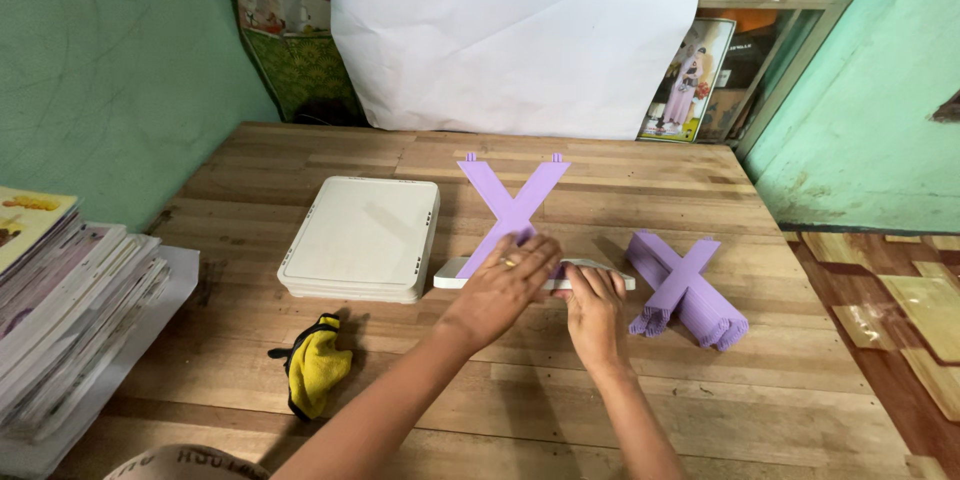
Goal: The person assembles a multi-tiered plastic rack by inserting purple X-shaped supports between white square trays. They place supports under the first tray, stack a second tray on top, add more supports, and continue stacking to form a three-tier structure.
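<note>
A purple X-shaped plastic piece [512, 202] stands upright on a flat white panel [452, 273] lying on the wooden table [400, 380]. My left hand [500, 285] lies flat over the lower part of the X piece and the panel, a ring on one finger. My right hand [592, 308] presses on the panel's front edge just right of it. A stack of purple X-shaped pieces [685, 290] lies on the table to the right of my right hand.
A stack of white square panels [362, 238] sits left of centre. A yellow and black cloth [315, 363] lies near the front left. Books and papers [70, 310] pile up at the far left. A large white sheet [510, 35] leans at the back.
</note>
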